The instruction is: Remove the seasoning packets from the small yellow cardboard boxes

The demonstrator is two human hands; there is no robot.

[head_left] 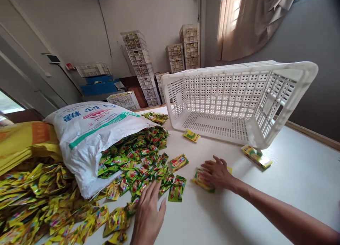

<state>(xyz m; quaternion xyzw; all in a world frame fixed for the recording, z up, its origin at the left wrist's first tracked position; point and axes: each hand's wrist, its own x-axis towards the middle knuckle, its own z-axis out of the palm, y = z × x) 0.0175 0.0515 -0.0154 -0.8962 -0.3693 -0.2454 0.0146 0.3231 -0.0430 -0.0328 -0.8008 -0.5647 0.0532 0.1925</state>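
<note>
My left hand (150, 211) reaches in from the bottom with its fingers stretched out. The fingertips are at the near edge of a heap of small green candy packets (145, 161) that spills from a white woven sack (92, 128). To the right, my right hand (217, 173) lies palm down with fingers spread over a slightly blurred green-and-yellow packet (202, 183). Part of this packet is hidden under the palm. Between the hands are a pair of joined green packets (177, 189) and a flat packet (179, 162). Neither hand is visibly wrapped round anything.
A white plastic crate (217, 121) lies on its side, mouth towards me, behind my right hand. By its rim lie a yellow box (191, 135) and another yellow pack (256, 157). Yellow packets (53, 195) spill from a yellow sack (18, 142) at left. Stacked crates (143, 69) stand behind.
</note>
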